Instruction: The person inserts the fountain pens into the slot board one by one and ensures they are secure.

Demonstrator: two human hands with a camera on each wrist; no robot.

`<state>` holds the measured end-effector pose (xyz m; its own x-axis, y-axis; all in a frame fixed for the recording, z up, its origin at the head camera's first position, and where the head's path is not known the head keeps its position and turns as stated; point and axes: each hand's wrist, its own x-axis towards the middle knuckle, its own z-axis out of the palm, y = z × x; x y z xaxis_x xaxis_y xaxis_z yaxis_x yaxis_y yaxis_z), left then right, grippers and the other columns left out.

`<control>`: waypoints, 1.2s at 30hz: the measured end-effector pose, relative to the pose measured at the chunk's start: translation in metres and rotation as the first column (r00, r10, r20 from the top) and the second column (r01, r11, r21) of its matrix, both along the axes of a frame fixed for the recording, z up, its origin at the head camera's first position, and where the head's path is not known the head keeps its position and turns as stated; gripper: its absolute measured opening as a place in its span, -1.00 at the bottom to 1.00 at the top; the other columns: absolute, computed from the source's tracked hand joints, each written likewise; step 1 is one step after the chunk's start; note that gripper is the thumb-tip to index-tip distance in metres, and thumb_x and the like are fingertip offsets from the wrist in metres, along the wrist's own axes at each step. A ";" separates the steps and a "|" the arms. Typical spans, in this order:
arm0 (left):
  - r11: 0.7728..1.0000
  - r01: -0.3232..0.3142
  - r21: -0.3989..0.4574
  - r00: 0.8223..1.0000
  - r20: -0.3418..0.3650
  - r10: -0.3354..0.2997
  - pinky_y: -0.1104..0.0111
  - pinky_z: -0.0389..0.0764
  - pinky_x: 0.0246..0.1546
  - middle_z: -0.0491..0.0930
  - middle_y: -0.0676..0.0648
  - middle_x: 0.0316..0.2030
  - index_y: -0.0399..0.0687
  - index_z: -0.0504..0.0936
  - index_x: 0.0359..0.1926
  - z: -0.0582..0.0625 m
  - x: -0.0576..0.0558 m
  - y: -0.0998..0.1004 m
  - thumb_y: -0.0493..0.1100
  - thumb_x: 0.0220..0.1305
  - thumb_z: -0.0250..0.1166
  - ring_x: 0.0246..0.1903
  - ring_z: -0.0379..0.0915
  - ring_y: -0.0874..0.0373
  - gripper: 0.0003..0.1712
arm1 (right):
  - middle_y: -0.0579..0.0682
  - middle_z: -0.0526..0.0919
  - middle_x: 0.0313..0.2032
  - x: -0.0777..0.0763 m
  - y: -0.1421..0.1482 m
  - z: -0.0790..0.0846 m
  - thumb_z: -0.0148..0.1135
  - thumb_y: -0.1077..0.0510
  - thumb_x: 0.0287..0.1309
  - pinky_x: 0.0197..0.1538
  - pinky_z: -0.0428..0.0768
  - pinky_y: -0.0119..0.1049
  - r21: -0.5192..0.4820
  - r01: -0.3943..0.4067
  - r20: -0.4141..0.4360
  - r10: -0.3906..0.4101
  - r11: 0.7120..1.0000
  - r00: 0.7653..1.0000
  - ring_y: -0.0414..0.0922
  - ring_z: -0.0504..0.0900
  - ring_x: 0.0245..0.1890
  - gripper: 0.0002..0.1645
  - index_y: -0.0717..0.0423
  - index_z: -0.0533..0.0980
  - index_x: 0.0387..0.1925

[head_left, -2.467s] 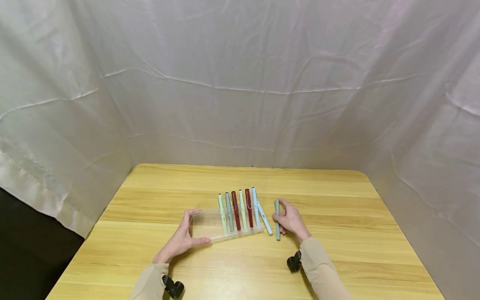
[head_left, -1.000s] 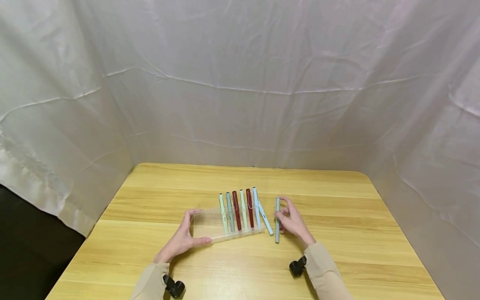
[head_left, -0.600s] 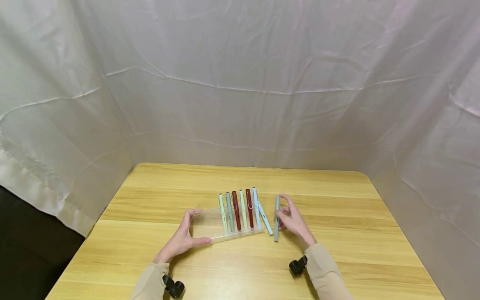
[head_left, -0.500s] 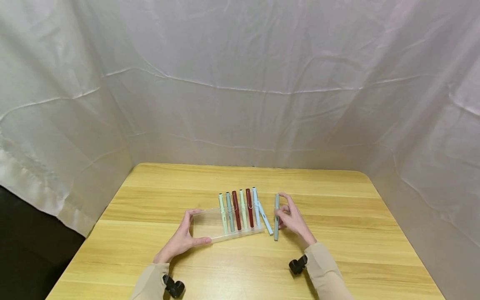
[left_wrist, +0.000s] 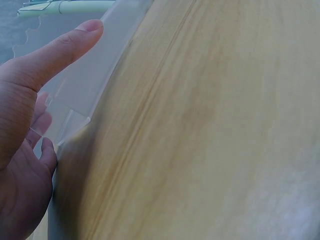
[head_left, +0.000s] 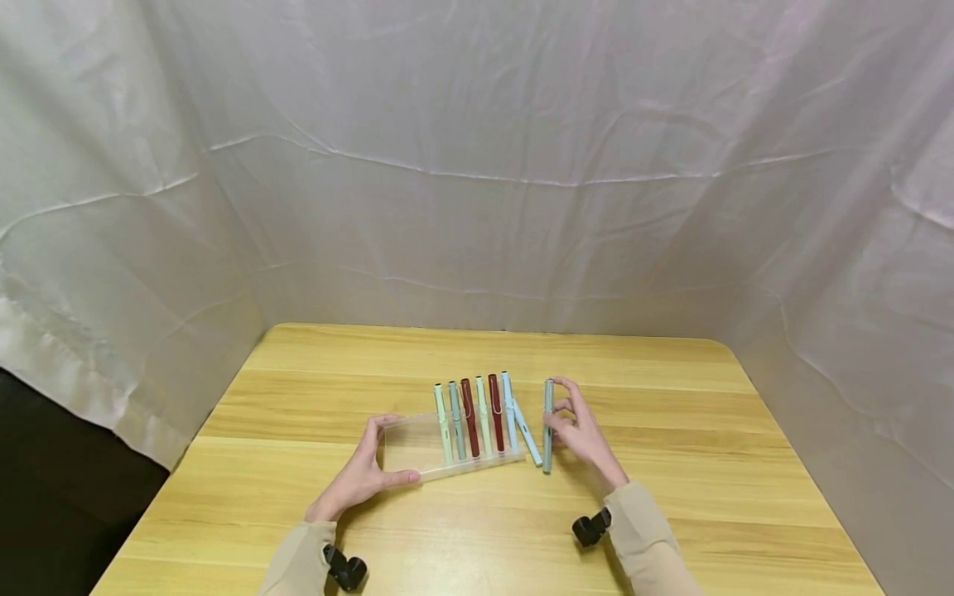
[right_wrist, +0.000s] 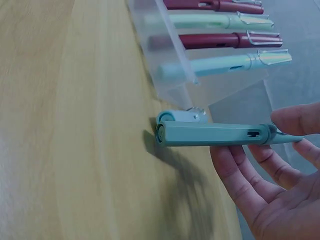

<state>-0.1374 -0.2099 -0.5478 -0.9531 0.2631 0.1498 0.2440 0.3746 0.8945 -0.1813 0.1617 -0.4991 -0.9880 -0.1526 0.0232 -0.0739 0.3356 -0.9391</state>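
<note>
My left hand (head_left: 363, 476) grips the left end of a clear plastic pen tray (head_left: 410, 447); its thumb lies on the front edge, the other fingers behind. Several capped pens lean side by side in the tray's right part: light green, grey-green, dark red (head_left: 470, 418) and light blue (head_left: 508, 406). Between thumb and fingers, my right hand (head_left: 587, 434) holds a grey-green fountain pen (right_wrist: 210, 135) raised off the table, casting a shadow. Just left of it, a second light blue pen (head_left: 527, 434) lies slanted against the tray's right side. In the right wrist view the held pen partly covers it.
The wooden table (head_left: 477, 538) carries the tray and pens. Pale curtains (head_left: 477, 232) hang behind and at both sides. A small black camera sits on each wrist, left (head_left: 345, 569) and right (head_left: 591, 527).
My right hand has lifted the grey-green pen from the table and shifted it slightly away from me and to the left. Left hand and tray stay in place.
</note>
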 end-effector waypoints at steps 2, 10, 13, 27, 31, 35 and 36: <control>1.000 0.001 0.000 1.000 -0.005 -0.001 -0.30 -0.17 0.53 0.17 -0.30 0.41 -0.16 0.13 0.37 -0.001 0.000 0.000 -0.09 -0.08 0.64 0.50 -0.06 -0.35 0.11 | 0.30 0.56 -0.13 0.001 -0.002 0.002 0.14 0.35 0.30 -0.27 0.81 -0.04 -0.013 0.002 0.000 -0.002 1.000 1.000 0.01 0.73 -0.39 -0.22 0.06 0.10 0.47; 1.000 0.001 0.000 1.000 -0.003 -0.001 -0.29 -0.16 0.53 0.17 -0.30 0.41 -0.16 0.12 0.37 -0.001 -0.001 -0.001 -0.10 -0.09 0.65 0.51 -0.05 -0.33 0.12 | 0.36 0.55 -0.11 0.004 -0.010 0.012 0.17 0.38 0.30 -0.29 0.79 0.01 -0.069 -0.006 -0.047 0.003 0.998 0.999 0.04 0.72 -0.42 -0.22 0.06 0.13 0.47; 1.000 -0.001 -0.002 1.000 0.016 0.001 -0.27 -0.16 0.54 0.16 -0.29 0.42 -0.15 0.12 0.38 0.000 -0.001 0.000 -0.08 -0.10 0.65 0.52 -0.06 -0.31 0.14 | 0.39 0.53 -0.09 0.006 -0.013 0.016 0.17 0.38 0.30 -0.31 0.80 -0.10 -0.099 -0.022 -0.059 0.016 0.995 0.998 0.03 0.70 -0.45 -0.22 0.08 0.12 0.47; 1.000 -0.004 -0.007 1.000 0.008 0.004 -0.26 -0.16 0.55 0.16 -0.29 0.41 -0.14 0.11 0.38 0.000 0.000 -0.001 -0.08 -0.10 0.65 0.51 -0.05 -0.31 0.14 | 0.34 0.53 -0.07 0.005 -0.024 0.022 0.20 0.34 0.32 -0.48 0.71 -0.20 -0.085 -0.056 -0.158 0.042 0.995 0.987 -0.09 0.61 -0.54 -0.23 0.03 0.14 0.47; 1.000 -0.007 -0.009 1.000 0.001 0.007 -0.28 -0.15 0.53 0.17 -0.29 0.40 -0.13 0.13 0.38 -0.001 0.000 0.000 -0.08 -0.08 0.65 0.50 -0.04 -0.33 0.12 | 0.36 0.54 -0.10 0.004 -0.029 0.024 0.21 0.36 0.31 -0.43 0.73 -0.21 -0.086 -0.082 -0.205 0.063 0.993 0.977 -0.07 0.62 -0.55 -0.23 0.08 0.15 0.46; 1.000 -0.004 -0.002 1.000 -0.008 0.004 -0.30 -0.16 0.53 0.19 -0.29 0.39 -0.12 0.15 0.37 -0.001 0.000 0.000 -0.11 -0.08 0.65 0.49 -0.02 -0.34 0.10 | 0.35 0.55 -0.10 0.003 -0.036 0.028 0.23 0.35 0.29 -0.33 0.77 -0.15 -0.083 -0.093 -0.213 0.073 0.992 0.974 0.05 0.67 -0.47 -0.23 0.05 0.17 0.45; 1.000 -0.003 0.000 1.000 -0.009 0.003 -0.30 -0.16 0.53 0.20 -0.29 0.39 -0.12 0.15 0.37 -0.001 0.000 0.000 -0.11 -0.08 0.65 0.49 -0.02 -0.34 0.09 | 0.35 0.54 -0.10 0.003 -0.038 0.029 0.24 0.35 0.28 -0.31 0.78 -0.12 -0.083 -0.097 -0.211 0.077 0.992 0.974 0.07 0.67 -0.45 -0.23 0.04 0.17 0.45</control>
